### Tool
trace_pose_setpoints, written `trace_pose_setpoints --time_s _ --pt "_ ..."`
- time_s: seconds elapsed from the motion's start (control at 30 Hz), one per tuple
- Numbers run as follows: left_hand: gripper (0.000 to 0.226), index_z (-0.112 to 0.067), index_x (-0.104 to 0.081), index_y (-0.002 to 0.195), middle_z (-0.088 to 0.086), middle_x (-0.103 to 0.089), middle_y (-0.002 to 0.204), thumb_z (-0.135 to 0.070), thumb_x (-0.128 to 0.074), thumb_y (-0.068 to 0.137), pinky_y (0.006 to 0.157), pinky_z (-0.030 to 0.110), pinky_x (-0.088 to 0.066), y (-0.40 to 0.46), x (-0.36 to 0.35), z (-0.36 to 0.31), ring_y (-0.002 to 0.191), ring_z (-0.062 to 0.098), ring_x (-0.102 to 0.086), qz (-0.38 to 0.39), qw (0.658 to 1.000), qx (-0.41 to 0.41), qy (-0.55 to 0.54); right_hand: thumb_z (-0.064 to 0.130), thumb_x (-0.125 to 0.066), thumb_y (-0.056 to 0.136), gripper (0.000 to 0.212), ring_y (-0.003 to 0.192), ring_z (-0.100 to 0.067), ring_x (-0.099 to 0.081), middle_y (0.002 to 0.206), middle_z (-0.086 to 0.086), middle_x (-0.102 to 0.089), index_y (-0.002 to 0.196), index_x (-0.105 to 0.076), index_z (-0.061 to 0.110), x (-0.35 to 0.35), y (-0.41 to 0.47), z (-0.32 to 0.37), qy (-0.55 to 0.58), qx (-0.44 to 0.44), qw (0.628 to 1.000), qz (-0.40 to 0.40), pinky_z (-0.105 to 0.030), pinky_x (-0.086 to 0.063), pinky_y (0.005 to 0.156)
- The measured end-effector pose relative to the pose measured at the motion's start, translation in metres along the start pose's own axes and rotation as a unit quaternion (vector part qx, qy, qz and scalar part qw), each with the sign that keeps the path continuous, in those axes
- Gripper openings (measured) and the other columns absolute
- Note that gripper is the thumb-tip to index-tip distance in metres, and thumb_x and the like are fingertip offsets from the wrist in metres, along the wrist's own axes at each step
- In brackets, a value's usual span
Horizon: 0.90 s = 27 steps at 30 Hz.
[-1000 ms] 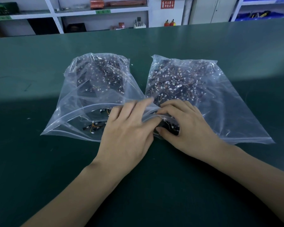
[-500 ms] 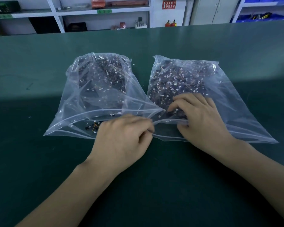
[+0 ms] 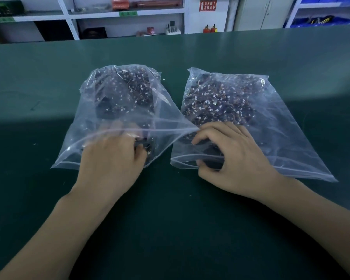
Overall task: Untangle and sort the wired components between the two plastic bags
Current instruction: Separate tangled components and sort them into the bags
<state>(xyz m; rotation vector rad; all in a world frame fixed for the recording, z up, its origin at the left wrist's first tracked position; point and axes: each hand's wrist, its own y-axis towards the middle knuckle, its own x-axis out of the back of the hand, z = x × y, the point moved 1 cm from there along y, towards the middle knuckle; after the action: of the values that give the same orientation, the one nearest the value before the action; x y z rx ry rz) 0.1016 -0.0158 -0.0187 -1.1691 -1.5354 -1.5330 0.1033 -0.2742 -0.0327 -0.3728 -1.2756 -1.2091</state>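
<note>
Head view: two clear plastic bags lie side by side on the green table (image 3: 49, 199), mouths toward the person. The left bag (image 3: 101, 118) and the right bag (image 3: 281, 138) both hold dark tangled piles of wired components (image 3: 216, 102), mostly at the far ends.

Left hand (image 3: 109, 158) is in the left bag's mouth. Its fingers (image 3: 117, 128) sit under the film and are blurred, but they look curled onto a dark piece near the opening. What exactly it holds, cannot tell.

Right hand (image 3: 232, 156) is at the right bag's mouth, fingers curled around a dark clump of components, thumb at the bag's lip.

Step, as I read it: pulling parts out of each bag to separate them. The next move probably needs a slow pull, since the wires likely snag on neighbours, and the thin film can drag along.
</note>
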Motion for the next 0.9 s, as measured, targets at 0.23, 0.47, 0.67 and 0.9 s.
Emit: trace_pose_setpoints --time_s 0.23,0.47,0.67,0.9 --pt "0.026 -0.030 -0.050 0.093 -0.009 -0.057 0.085 -0.054 -0.048 0.103 0.067 0.037 -0.040 0.000 -0.007 0.018 0.079 0.021 -0.052 0.099 0.991 0.090 0.021 0.057 -0.065 0.083 0.044 0.119 -0.008 -0.054 0.134 0.014 -0.058 0.118 -0.066 0.030 0.000 -0.001 -0.001 0.008 -0.003 1.000 -0.010 -0.014 -0.023 0.106" --pt "0.020 -0.026 -0.052 0.087 -0.008 -0.052 0.084 -0.037 -0.062 0.100 0.068 0.037 -0.037 -0.001 -0.010 0.018 0.076 0.020 -0.049 0.055 0.997 0.041 -0.021 0.057 -0.067 0.085 0.045 0.122 -0.008 -0.053 0.135 0.015 -0.057 0.121 -0.064 0.030 -0.003 0.000 -0.001 0.013 -0.006 1.000 -0.009 -0.014 -0.023 0.107" --pt "0.021 -0.029 -0.059 0.084 -0.010 -0.058 0.085 -0.043 -0.060 0.100 0.067 0.035 -0.037 -0.001 -0.009 0.013 0.078 0.020 -0.053 0.034 0.998 0.016 -0.045 0.055 -0.068 0.086 0.045 0.123 -0.010 -0.053 0.137 0.014 -0.056 0.122 -0.065 0.029 -0.002 -0.001 -0.001 0.009 -0.008 1.000 -0.007 -0.012 -0.021 0.107" --pt "0.045 -0.031 -0.052 0.078 -0.014 -0.051 0.087 -0.073 -0.045 0.093 0.076 0.038 -0.049 -0.005 -0.003 -0.001 0.092 0.015 -0.051 0.097 0.993 -0.002 -0.060 0.053 -0.070 0.086 0.045 0.126 -0.011 -0.053 0.140 0.013 -0.056 0.124 -0.066 0.029 -0.002 -0.001 0.000 0.010 -0.010 1.000 -0.009 -0.018 -0.025 0.109"
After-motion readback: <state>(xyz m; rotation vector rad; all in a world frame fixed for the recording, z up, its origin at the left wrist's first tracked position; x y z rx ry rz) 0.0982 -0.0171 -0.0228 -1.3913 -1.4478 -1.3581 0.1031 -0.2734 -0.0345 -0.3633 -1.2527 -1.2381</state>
